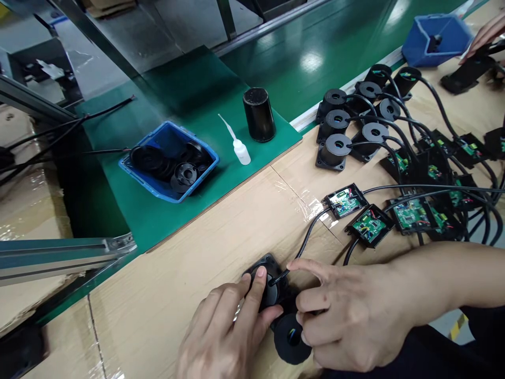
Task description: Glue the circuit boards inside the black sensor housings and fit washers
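A black square-based round housing (pixel 267 259) lies on the cardboard-covered bench at the bottom centre. My left hand (pixel 231 326) is closed on it, fingertips pressed on its round top and the thumb along its near side. A black cable (pixel 306 239) runs from the housing to a small open case with a green circuit board (pixel 346 200). My right hand (pixel 355 310) has its index fingertip on this cable near the housing, the other fingers curled. Beneath those fingers sits a second round black part (pixel 292 345) with coloured wires in its centre hole; its far side is hidden.
Several cabled black housings (pixel 336 150) and open board cases (pixel 412 213) crowd the right. On the green mat stand a blue bin (pixel 177 197) of black rings, a white dropper bottle (pixel 241 152) and a black cylinder (pixel 259 116). Another person's hand (pixel 487 37) works near a blue bin (pixel 418 45).
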`<action>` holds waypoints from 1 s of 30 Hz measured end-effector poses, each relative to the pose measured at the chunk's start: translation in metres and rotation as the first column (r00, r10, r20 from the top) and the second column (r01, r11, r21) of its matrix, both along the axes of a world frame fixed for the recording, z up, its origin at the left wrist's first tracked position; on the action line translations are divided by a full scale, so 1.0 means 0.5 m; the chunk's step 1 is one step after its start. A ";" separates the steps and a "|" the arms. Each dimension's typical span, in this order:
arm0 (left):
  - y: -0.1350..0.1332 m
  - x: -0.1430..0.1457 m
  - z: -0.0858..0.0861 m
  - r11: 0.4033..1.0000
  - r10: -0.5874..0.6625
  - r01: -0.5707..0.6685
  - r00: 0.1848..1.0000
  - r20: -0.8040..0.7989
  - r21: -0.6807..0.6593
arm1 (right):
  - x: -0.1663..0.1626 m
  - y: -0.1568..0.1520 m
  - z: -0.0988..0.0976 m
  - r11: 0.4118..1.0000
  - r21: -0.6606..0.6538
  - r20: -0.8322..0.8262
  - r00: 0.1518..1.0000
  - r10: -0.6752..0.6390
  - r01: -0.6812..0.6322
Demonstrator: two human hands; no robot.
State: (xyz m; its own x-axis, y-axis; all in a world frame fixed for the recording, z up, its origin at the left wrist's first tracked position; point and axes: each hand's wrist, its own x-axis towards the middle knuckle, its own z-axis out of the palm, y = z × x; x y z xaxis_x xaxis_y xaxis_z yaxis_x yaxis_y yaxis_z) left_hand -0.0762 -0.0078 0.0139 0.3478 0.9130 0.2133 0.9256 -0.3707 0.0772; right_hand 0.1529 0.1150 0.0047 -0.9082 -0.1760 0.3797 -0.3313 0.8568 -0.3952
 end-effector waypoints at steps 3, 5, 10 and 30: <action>-0.006 -0.005 -0.003 0.997 -0.078 0.079 0.991 -0.108 0.004 | -0.004 0.003 0.001 0.997 -0.013 -0.114 0.991 -0.071 0.070; -0.010 -0.008 -0.008 0.994 -0.107 0.110 0.981 -0.163 0.010 | -0.009 0.006 0.003 0.976 -0.007 -0.190 0.958 -0.215 0.218; -0.019 -0.005 -0.024 0.987 -0.141 0.153 0.965 -0.220 0.040 | -0.028 -0.002 0.006 0.883 0.170 -0.062 0.899 -0.433 0.437; 0.004 0.023 -0.105 0.990 0.061 -0.129 0.739 0.671 0.052 | -0.049 -0.009 0.028 0.866 0.388 0.219 0.880 -0.420 0.317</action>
State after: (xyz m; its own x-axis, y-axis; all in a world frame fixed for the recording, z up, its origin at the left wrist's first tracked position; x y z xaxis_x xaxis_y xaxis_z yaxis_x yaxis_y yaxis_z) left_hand -0.0645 -0.0058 -0.0388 -0.0020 0.8986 0.4387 0.6810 -0.3200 0.6587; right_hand 0.1285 0.1102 0.0186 -0.9894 0.1261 0.0724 0.1191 0.9884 -0.0941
